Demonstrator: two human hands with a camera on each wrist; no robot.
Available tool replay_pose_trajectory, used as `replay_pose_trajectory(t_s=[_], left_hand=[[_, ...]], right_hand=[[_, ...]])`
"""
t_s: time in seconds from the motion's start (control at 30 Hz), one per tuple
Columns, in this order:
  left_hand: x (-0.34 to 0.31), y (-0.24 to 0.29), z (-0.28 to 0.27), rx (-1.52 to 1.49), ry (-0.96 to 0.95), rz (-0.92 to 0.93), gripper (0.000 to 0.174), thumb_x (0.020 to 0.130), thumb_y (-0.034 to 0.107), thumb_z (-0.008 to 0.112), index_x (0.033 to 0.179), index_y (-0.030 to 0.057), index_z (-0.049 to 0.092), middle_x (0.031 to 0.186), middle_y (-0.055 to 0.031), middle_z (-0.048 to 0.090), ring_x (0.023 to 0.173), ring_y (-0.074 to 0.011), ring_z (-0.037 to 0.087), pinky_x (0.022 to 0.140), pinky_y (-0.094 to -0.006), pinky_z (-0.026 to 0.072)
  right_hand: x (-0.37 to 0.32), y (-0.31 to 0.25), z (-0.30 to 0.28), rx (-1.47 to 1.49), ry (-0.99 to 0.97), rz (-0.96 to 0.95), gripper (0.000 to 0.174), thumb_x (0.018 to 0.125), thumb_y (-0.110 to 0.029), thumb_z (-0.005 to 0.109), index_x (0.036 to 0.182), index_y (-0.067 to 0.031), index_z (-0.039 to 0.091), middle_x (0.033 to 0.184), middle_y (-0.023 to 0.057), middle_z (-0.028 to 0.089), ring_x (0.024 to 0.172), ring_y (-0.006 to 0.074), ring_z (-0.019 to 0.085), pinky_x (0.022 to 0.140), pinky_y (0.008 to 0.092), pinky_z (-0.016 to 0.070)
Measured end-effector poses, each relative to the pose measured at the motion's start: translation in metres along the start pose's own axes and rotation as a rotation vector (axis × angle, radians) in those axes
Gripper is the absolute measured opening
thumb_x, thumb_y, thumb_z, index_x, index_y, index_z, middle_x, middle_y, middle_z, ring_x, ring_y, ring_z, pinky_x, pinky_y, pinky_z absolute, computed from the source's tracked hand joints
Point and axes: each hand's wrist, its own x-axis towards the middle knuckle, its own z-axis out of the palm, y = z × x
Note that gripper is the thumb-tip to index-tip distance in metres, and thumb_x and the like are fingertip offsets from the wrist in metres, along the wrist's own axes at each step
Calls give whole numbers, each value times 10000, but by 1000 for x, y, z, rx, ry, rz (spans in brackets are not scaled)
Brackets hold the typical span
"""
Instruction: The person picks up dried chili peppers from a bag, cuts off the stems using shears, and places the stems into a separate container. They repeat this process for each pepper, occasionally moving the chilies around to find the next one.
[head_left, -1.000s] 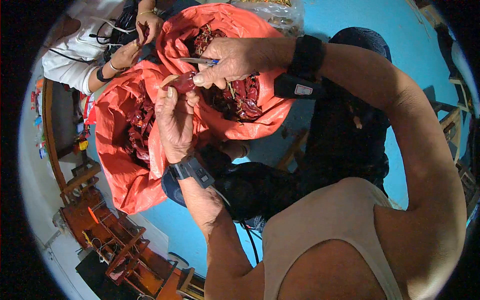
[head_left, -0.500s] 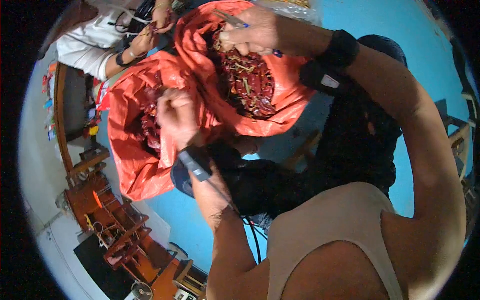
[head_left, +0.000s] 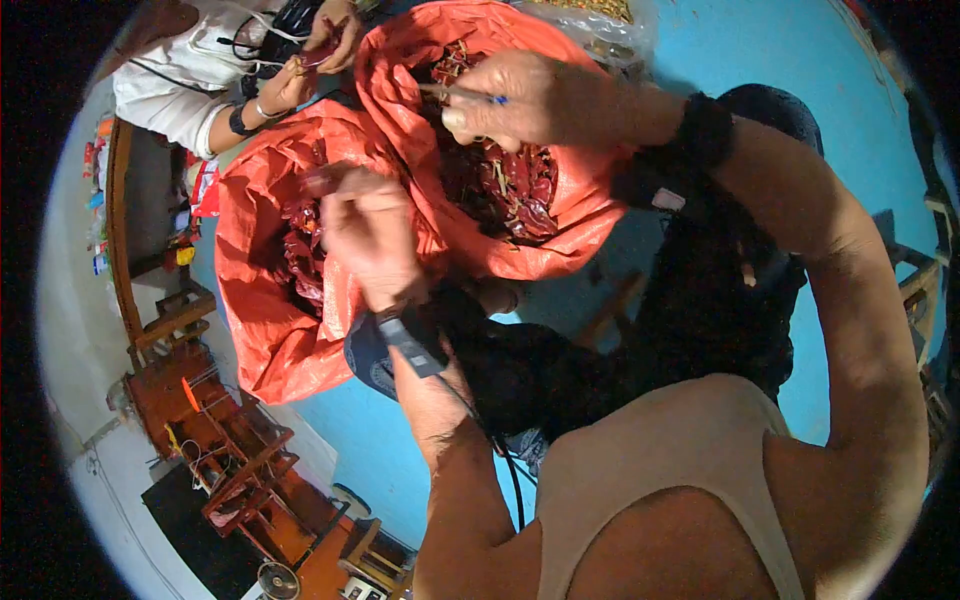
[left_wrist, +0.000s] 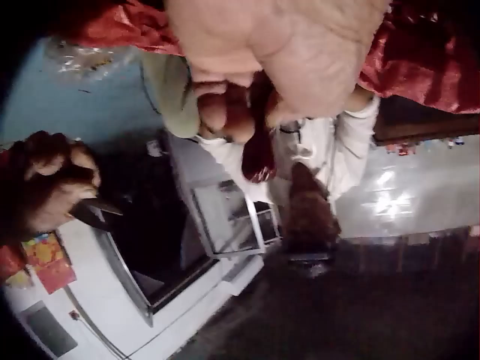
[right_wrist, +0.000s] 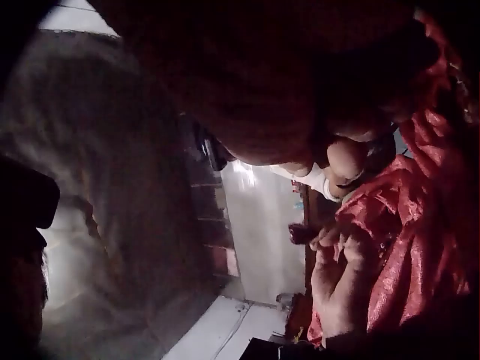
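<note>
And here on my feed, the left hand [head_left: 372, 235] is pinching a dried red pepper [head_left: 320, 182], fingers curled round it over the inner edge of the left red sack [head_left: 250, 350]. The left wrist view gives it to me nicely: the dark, shiny pepper pokes out beyond the fingertips. Over to the right hand [head_left: 530, 100], closed round a pair of metal snips [head_left: 447, 93], pointed blades reaching out past the fingers towards the left, a small blue part showing by the grip. That hand is above the right red sack [head_left: 585, 225], well apart from the pepper. Are the blades parted? From here I can't tell.

Both sacks stand side by side, mouths open, with more red peppers [head_left: 520, 195] inside the right one, pale stems among them, and dark red pods [head_left: 303, 258] in the left. Top left, I've got another person in a white sleeve [head_left: 165, 105], fingers at a small dark red piece [head_left: 318, 57]. Beyond the right sack, a clear plastic bag [head_left: 628, 38] lies on the blue floor [head_left: 375, 450].
</note>
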Motion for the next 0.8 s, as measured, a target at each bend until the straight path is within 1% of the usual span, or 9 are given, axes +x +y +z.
replay_pose_trajectory(t_s=[0.1,0.17,0.23,0.27,0.33,0.43,0.5,0.57,0.8], left_hand=[[1,90,-45,-238,-122,-26,92,755,73,509,826,22,479,735,-43,455,653,-134,414,587,-243,350],[-7,70,-11,-110,197,432,190,797,177,484,877,5,495,740,-41,449,658,-139,399,568,-254,331],[-6,75,-27,-117,-13,14,327,826,253,481,1019,-10,503,705,-35,457,650,-137,392,564,-248,321],[2,65,-36,48,-14,-31,303,833,227,481,1023,-7,503,715,-31,478,645,-130,408,558,-243,334],[14,21,-41,371,37,-110,253,836,169,487,1026,3,503,751,-28,523,642,-114,454,562,-236,372],[16,-67,-33,1110,65,-277,234,820,122,509,1014,-7,500,821,-86,576,699,-160,550,624,-300,455],[22,-96,-78,2028,-477,48,241,796,160,558,962,6,477,809,-150,567,738,-275,578,639,-376,476],[14,-122,-97,2586,-445,-28,287,781,139,554,996,-3,428,942,-219,507,798,-381,551,696,-441,464],[14,-113,-167,2424,-142,78,308,680,46,606,933,-9,439,919,-229,497,837,-389,526,689,-433,448]], right_hand=[[7,-3,-12,77,-24,145,318,869,-318,460,767,-34,564,500,-24,413,463,52,379,429,220,305],[13,12,-8,189,111,278,359,793,-349,505,664,-27,596,512,39,520,451,104,494,437,264,385],[11,25,-15,-341,292,-458,273,858,-235,478,708,-15,536,550,20,454,475,92,421,447,222,335],[11,12,-20,-345,293,-453,273,858,-235,478,708,-15,536,550,20,454,475,92,421,447,222,335],[6,-12,-28,406,111,142,282,870,-228,466,709,-6,532,528,17,450,464,86,423,435,224,330],[9,-10,-29,409,128,258,284,868,-229,466,702,-7,528,511,9,437,465,83,421,440,225,330],[11,-7,-33,345,90,269,280,868,-231,467,707,-9,525,527,14,447,484,87,432,462,226,342],[6,-17,-40,355,107,268,277,863,-229,472,693,-13,506,539,18,449,502,93,442,480,233,351],[14,1,-30,182,147,402,318,752,-343,525,739,-41,623,560,31,568,514,126,535,489,276,419]])
